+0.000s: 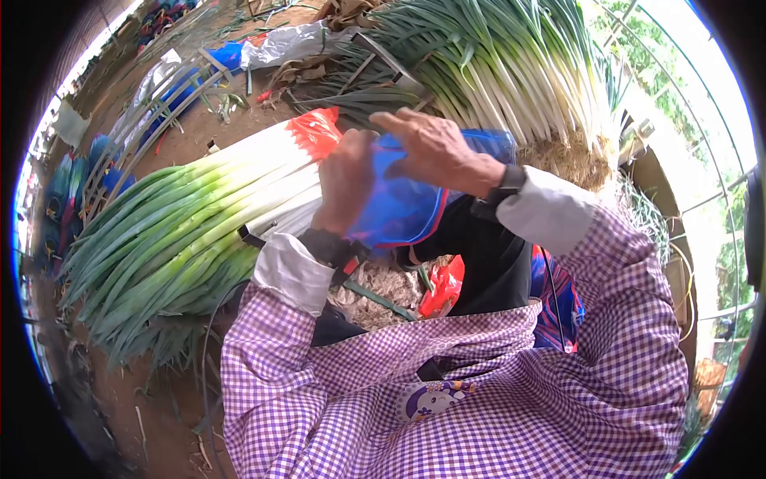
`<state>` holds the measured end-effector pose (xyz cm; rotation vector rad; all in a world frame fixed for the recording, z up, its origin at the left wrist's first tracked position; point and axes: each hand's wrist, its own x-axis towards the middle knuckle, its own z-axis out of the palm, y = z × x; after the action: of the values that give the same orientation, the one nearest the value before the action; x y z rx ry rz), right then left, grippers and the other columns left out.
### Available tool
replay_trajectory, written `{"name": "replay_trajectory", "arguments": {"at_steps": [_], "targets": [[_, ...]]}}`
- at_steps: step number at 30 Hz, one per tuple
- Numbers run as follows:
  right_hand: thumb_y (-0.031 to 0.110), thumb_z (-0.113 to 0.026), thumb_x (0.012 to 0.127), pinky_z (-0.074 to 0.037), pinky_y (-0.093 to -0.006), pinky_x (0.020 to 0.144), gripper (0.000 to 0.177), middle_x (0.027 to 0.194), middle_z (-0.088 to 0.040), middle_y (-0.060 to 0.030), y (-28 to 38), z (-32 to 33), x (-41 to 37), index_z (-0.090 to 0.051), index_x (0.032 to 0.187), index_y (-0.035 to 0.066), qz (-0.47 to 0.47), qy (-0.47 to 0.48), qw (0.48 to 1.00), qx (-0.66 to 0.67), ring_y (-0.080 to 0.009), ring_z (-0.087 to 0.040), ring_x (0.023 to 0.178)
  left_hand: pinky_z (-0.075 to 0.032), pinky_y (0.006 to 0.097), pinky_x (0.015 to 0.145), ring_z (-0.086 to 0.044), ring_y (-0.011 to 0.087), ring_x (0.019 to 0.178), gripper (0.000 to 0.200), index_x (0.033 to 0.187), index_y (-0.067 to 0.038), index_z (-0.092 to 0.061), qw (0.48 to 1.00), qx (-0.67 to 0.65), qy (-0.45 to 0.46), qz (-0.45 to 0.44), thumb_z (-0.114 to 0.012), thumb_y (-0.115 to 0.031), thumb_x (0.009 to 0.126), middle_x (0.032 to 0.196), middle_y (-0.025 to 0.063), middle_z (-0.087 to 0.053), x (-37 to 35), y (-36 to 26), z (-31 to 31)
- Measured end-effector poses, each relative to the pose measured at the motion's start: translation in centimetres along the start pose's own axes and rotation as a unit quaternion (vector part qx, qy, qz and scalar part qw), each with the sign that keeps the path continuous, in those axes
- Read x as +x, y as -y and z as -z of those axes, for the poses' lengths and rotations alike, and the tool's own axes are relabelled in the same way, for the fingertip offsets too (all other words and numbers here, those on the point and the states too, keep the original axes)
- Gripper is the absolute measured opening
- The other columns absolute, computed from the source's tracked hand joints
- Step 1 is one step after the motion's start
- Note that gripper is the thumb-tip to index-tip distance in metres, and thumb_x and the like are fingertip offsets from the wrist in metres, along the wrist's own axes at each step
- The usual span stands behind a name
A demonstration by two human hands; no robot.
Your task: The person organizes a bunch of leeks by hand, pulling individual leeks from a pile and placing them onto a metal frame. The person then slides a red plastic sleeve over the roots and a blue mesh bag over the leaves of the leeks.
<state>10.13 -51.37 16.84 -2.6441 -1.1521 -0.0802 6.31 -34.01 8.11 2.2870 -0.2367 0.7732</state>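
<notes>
A blue translucent plastic bag or sheet (407, 209) with a red edge lies over my lap area, between my hands. My left hand (349, 177) is blurred at the bag's left side, its fingers smeared by motion. Above the bag, my right hand (437, 149) has its fingers partly spread, the thumb toward the blue plastic; whether it grips an edge is unclear. A large bundle of green onions (191, 215) lies to the left, white ends toward my left hand, with red plastic (315, 130) around those ends.
A second pile of green onions (511, 72) with roots lies at the upper right. Pale root scraps (375, 291) and a red plastic piece (444, 287) are below the bag. A metal frame (171, 100) stands at the upper left; wire fencing runs along the right.
</notes>
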Motion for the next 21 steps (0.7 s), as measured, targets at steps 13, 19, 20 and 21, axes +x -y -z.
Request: {"name": "replay_trajectory", "arguments": {"at_steps": [13, 19, 20, 21], "targets": [[0.004, -0.061, 0.081, -0.054, -0.0433, 0.064, 0.028, 0.076, -0.070, -0.0165, 0.9, 8.4, -2.2, -0.078, 0.102, 0.005, 0.017, -0.147, 0.977, 0.150, -0.0308, -0.070, 0.072, -0.053, 0.0487, 0.072, -0.067, 0.0428, 0.080, 0.019, 0.094, 0.000, -0.067, 0.998, 0.022, 0.021, 0.063, -0.076, -0.016, 0.087, 0.084, 0.0196, -0.068, -2.2, 3.9, -5.4], [0.007, -0.063, 0.095, -0.050, -0.0279, 0.066, 0.021, 0.083, -0.069, -0.0025, -2.5, 18.3, -6.8, -0.076, 0.110, 0.004, -0.076, -0.226, 0.939, 0.247, -0.0109, -0.062, 0.071, -0.053, 0.0471, 0.070, -0.069, 0.0419, 0.078, 0.021, 0.092, 0.000, -0.071, 0.994, -0.001, 0.016, 0.113, -0.077, -0.019, 0.086, 0.082, 0.0219, -0.071, -1.8, 5.7, -5.3], [0.014, -0.065, 0.097, -0.052, -0.0302, 0.074, 0.022, 0.094, -0.071, -0.0042, -5.1, 20.3, -8.0, -0.074, 0.116, 0.007, -0.060, -0.203, 0.960, 0.183, -0.0143, -0.064, 0.081, -0.053, 0.0467, 0.070, -0.070, 0.0412, 0.079, 0.022, 0.093, 0.000, -0.071, 0.993, 0.005, 0.022, 0.115, -0.077, -0.020, 0.086, 0.083, 0.0221, -0.071, -1.5, 6.4, -4.9], [0.020, -0.068, 0.099, -0.055, -0.0326, 0.083, 0.026, 0.104, -0.073, -0.0059, -7.6, 22.4, -9.3, -0.072, 0.122, 0.009, -0.041, -0.182, 0.975, 0.118, -0.0176, -0.067, 0.090, -0.053, 0.0471, 0.071, -0.071, 0.0397, 0.079, 0.025, 0.095, 0.000, -0.072, 0.992, 0.029, 0.035, 0.114, -0.077, -0.023, 0.087, 0.082, 0.0212, -0.072, -1.2, 7.8, -4.5]]}}
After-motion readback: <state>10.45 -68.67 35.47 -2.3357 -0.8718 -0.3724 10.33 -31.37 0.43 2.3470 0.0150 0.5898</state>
